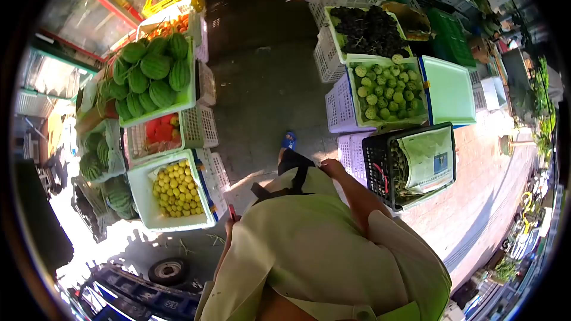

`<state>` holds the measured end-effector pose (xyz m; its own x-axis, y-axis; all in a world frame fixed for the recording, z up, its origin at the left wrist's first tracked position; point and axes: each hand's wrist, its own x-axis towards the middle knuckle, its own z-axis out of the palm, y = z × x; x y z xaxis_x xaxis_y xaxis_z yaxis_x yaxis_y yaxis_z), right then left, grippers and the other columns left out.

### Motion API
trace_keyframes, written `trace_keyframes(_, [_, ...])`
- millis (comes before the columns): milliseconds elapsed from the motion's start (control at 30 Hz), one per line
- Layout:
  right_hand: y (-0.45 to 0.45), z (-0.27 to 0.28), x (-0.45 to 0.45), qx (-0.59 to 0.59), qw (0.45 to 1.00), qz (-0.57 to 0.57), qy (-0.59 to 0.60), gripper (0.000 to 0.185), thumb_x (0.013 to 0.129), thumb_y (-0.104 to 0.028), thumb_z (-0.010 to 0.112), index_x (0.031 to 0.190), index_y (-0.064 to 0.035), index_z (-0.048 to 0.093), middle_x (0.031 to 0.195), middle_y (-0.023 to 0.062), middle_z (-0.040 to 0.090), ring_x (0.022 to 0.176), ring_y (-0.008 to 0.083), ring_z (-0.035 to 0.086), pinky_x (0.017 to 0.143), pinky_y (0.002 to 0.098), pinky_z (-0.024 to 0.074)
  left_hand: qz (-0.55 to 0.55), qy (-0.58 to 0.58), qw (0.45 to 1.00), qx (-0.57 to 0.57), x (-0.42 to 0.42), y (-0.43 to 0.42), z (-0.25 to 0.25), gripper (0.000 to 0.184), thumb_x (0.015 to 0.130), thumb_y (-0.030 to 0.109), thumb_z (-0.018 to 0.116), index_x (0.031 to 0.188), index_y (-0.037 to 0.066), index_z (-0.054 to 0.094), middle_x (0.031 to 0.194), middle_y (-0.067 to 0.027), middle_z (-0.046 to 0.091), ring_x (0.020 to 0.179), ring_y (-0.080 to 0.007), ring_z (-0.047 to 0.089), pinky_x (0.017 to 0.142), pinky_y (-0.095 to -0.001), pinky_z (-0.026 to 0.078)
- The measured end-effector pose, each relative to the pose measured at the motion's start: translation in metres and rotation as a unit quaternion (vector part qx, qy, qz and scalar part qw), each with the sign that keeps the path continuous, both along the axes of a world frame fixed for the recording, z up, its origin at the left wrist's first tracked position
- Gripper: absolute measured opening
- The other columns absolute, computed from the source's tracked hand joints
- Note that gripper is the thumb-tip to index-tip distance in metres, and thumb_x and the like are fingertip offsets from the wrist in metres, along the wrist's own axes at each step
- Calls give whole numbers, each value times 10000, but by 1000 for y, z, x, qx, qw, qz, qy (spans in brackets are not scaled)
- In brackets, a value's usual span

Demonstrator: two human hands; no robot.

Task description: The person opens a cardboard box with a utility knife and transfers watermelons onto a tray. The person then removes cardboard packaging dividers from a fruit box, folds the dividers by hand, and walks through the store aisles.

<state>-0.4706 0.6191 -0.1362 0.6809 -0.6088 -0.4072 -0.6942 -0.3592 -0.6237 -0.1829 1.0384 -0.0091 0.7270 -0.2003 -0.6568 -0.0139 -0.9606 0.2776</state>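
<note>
My left hand (235, 219) hangs low beside my body, closed round a small red object (232, 209), mostly hidden by my shirt. The nearest thing to it is a white crate (140, 193) of yellow round fruit (177, 189). My right hand (333, 168) is beside my dark shorts, its fingers curled; what they hold, if anything, is too small to name. To its right stands a black crate (380, 187) with a printed sheet (425, 157) over greens. Above that, a crate holds green round fruit (389, 92).
Watermelons (154, 66) fill a crate at the left, above red produce (162, 132). Dark grapes (369, 28) lie at the upper right. A pale green lid (449, 90) leans beside the fruit crate. A tyre (169, 271) lies lower left. The dark floor (253, 83) runs between crate rows.
</note>
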Motion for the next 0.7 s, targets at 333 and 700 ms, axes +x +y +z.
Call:
trace_keyframes(333, [-223,80,90,28,945,-326,0,267,870,-271,540,935,-65,697,974,197,710,954,380,686,845,483,550,-286,88,954,-7,214,-365,46,239,877,326,644,954,100,628,658,-31,502,572,-198,527,525,-369,480])
trace_keyframes(700, [11,67,66,77,468,-875,103,343,868,-278,551,1054,-45,721,1051,217,707,1032,396,662,911,465,520,-276,121,951,-63,336,-813,52,130,910,241,649,909,137,572,599,16,363,461,-134,371,441,-316,385])
